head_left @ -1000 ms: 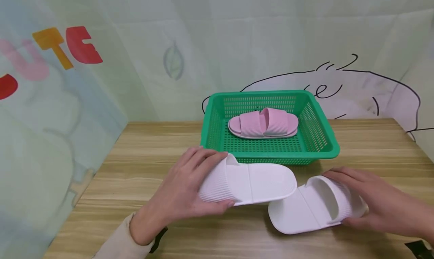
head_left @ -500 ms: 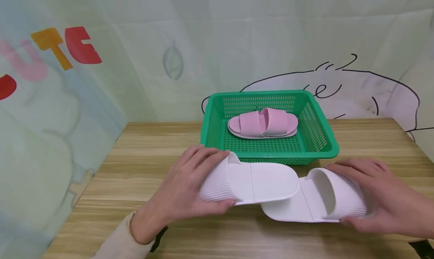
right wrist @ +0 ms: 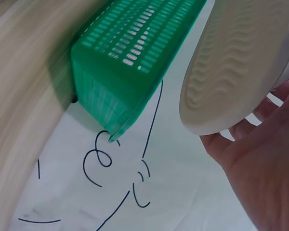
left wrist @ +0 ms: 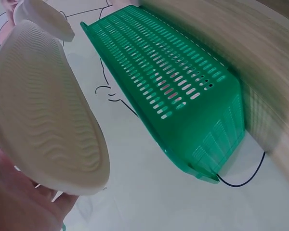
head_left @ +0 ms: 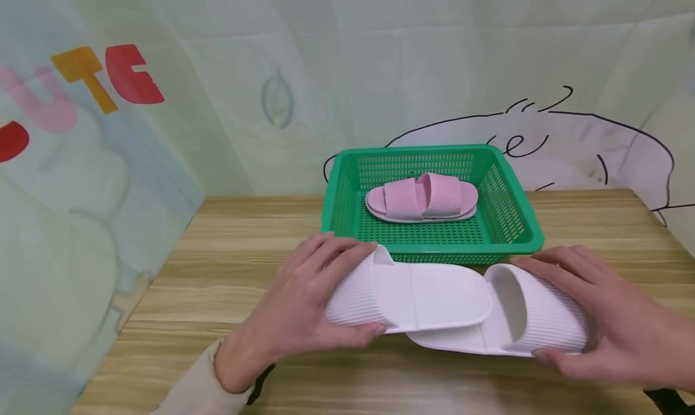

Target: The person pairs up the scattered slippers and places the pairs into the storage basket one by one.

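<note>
My left hand (head_left: 306, 300) grips a white slide sandal (head_left: 445, 294) around its ribbed strap, thumb at the near edge. A second white slide sandal (head_left: 554, 312) is gripped by my right hand (head_left: 608, 318) at the strap end. The heel of the left sandal overlaps the heel of the right one from above, the toes pointing opposite ways. Both are raised off the table, their wavy-patterned soles showing in the wrist views, as on the left sandal's sole (left wrist: 48, 106) and the right sandal's sole (right wrist: 236, 57). Behind them stands a green basket (head_left: 431, 248) holding pink slide sandals (head_left: 404, 198).
The basket rests on a wood-grain table (head_left: 244, 246) near its back edge. Right behind the table hangs a pale printed cloth (head_left: 347, 83) with letters and line drawings, which also runs along the left side.
The right hand has lifted its sandal and brought it left, sliding its heel farther under the left sandal. The left hand has shifted slightly to the right. Basket and pink sandals have stayed put.
</note>
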{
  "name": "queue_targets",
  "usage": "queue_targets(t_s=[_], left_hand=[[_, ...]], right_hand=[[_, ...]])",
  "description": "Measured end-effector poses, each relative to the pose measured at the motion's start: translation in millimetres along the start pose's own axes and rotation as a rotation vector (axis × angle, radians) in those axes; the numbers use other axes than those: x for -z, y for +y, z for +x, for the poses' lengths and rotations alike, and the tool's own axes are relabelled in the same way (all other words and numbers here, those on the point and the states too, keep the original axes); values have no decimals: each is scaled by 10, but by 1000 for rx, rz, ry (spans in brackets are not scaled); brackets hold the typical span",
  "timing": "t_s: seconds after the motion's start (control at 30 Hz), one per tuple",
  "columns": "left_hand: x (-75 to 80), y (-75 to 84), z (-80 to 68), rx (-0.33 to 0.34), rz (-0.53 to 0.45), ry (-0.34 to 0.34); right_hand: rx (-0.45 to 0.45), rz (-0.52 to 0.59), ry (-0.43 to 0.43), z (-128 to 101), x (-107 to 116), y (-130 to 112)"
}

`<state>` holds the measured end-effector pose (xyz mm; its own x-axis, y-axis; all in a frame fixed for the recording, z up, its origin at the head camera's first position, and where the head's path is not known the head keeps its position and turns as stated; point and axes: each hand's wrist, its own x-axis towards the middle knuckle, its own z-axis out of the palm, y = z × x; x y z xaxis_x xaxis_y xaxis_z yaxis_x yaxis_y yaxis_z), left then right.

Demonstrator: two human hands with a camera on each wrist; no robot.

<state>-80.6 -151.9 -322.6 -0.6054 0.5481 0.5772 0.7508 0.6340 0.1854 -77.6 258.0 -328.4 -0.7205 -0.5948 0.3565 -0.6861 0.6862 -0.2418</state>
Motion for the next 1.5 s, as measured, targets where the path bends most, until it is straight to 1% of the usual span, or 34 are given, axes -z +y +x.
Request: queue_targets(t_s=[0.2, 0.5, 0.63, 0.77, 0.87, 1.1, 1.3, 1.5], left_hand=[[-4, 18, 14, -13, 0, 14], [-6, 38, 16, -19, -2, 16], [-6, 45, 15, -15, -8, 15], [-5, 53, 25, -24, -20, 21], [-3, 61, 31, -29, -24, 19], [-8, 89, 30, -11, -32, -8], [-23, 107, 37, -15, -27, -7], [-39, 113, 35, -19, -25, -4]], right_hand=[[3, -8, 6, 15, 13, -68], [48, 19, 22, 62, 32, -116], [48, 17, 12, 90, 31, -142], [45, -3, 11, 113, 27, -159], [51, -8, 14, 133, 26, -169], [54, -11, 19, 171, 18, -205], [88, 6, 33, 209, -6, -232], [100, -6, 41, 247, -38, -245]])
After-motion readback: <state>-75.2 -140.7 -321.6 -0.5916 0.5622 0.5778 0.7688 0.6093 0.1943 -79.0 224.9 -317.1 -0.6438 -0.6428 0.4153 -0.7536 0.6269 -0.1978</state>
